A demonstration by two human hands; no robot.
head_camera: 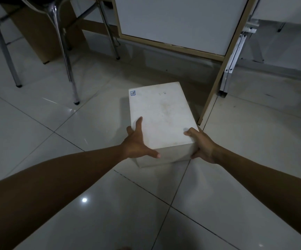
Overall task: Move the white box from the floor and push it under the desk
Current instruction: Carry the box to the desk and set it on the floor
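The white box (161, 116) sits on the tiled floor in the middle of the view, a small blue sticker on its far left top corner. My left hand (137, 141) grips its near left corner, fingers along the left side and thumb on the near face. My right hand (201, 145) clasps the near right corner, thumb on top. Ahead stands the desk (173, 24), with a white panel framed in light wood and a dark gap between the panel's lower edge and the floor.
A chair with chrome legs (68, 69) stands at the left, a brown cardboard box (43, 33) behind it. The desk's wooden side panel (216, 87) reaches the floor just right of the box, with a metal bracket (231, 69) beside it.
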